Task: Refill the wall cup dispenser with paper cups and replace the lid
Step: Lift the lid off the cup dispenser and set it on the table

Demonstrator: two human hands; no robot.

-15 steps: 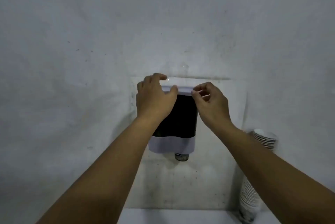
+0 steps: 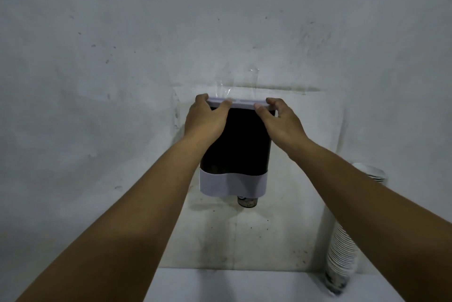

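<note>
The wall cup dispenser [image 2: 241, 145] hangs on the grey wall, with a dark body and a pale lilac band at its bottom. A flat lilac lid [image 2: 242, 103] lies across its top. My left hand [image 2: 205, 118] grips the lid's left end, thumb on the front edge. My right hand [image 2: 278, 118] holds the lid's right end the same way. A dark cup bottom [image 2: 247, 202] pokes out beneath the dispenser. A tall stack of white paper cups [image 2: 342, 260] leans against the wall at the lower right, partly hidden by my right forearm.
A white counter [image 2: 244, 284] runs along the bottom of the view under the dispenser. The stained wall [image 2: 122, 81] fills the rest. A strip of clear tape [image 2: 252, 79] sticks to the wall just above the lid.
Both hands have spread out to the lid's two ends, and the lid now shows flat across the dispenser top. The view has shifted so the dispenser sits slightly higher and closer.
</note>
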